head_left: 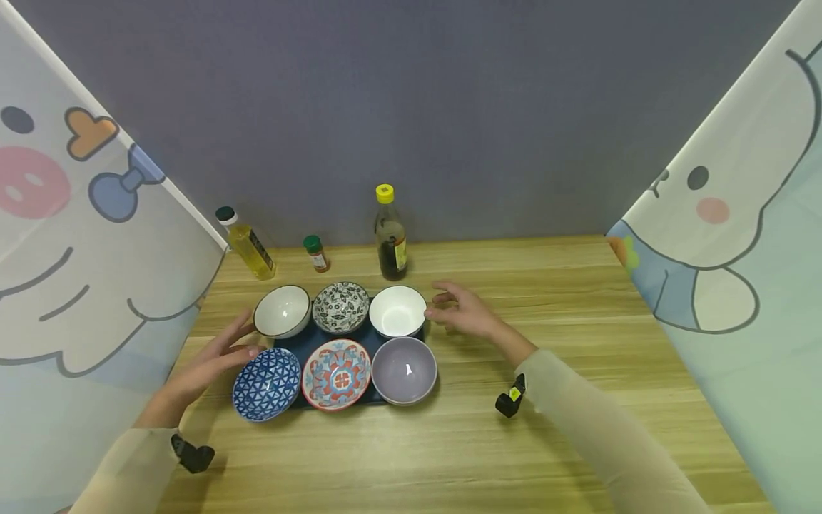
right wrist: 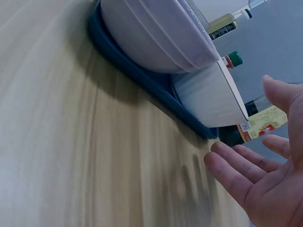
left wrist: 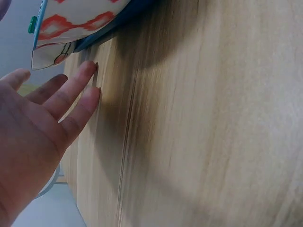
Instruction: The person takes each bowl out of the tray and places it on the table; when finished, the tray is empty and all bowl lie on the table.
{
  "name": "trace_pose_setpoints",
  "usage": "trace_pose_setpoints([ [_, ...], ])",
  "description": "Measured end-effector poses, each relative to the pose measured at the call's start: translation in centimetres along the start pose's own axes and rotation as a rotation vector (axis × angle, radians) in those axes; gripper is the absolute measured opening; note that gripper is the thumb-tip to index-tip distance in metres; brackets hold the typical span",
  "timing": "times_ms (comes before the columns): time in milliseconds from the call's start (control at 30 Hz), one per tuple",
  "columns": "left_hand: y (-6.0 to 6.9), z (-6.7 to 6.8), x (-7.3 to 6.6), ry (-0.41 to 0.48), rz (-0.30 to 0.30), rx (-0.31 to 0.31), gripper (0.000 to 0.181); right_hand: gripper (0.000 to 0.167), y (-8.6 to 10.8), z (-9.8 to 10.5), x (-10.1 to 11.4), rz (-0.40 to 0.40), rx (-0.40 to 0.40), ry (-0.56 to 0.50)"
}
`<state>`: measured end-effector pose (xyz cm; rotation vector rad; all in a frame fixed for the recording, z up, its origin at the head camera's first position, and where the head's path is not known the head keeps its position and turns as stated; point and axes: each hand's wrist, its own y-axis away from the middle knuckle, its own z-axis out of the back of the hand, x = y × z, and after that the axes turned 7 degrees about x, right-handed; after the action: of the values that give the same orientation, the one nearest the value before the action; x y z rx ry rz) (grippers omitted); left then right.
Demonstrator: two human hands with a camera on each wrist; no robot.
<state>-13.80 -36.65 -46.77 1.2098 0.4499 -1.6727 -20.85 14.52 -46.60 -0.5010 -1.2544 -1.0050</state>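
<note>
Several bowls stand in two rows on a dark blue tray (head_left: 297,344). The back row holds a white bowl (head_left: 282,312) at left, a black-and-white floral bowl (head_left: 341,308), and another white bowl (head_left: 397,311) at right. In front are a blue triangle-patterned bowl (head_left: 266,384), a red-and-blue flowered bowl (head_left: 337,375) and a lilac bowl (head_left: 404,370). My left hand (head_left: 215,360) is beside the left-hand bowls, fingers spread and holding nothing. At the right-hand white bowl, my right hand (head_left: 467,311) has extended fingers; the right wrist view shows its palm bare.
Behind the tray stand an oil bottle (head_left: 252,250), a small green-capped spice jar (head_left: 317,254) and a yellow-capped bottle of dark sauce (head_left: 391,239). A grey panel (head_left: 411,121) closes off the back of the wooden table (head_left: 546,285); cartoon-printed sheets flank both sides.
</note>
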Motion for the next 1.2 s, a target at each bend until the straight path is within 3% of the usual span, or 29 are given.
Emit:
trace_pose_setpoints([
  [200,-0.5,-0.1,0.8,0.065,-0.001,0.045,0.094,0.079,-0.8,-1.0,-0.3,-0.037,0.015,-0.029],
  [433,-1.0,-0.4,0.9,0.098,-0.013,0.052,0.106,0.078,-1.4,-1.7,-0.3,-0.056,0.009,-0.018],
  [867,-1.0,-0.3,0.8,0.137,-0.009,0.059,0.101,0.073,-1.3,-2.0,0.1,-0.054,0.035,-0.022],
  [1200,-0.8,-0.2,1.4,0.140,-0.003,0.065,0.100,0.073,-1.3,-2.6,0.3,-0.079,0.001,-0.044],
])
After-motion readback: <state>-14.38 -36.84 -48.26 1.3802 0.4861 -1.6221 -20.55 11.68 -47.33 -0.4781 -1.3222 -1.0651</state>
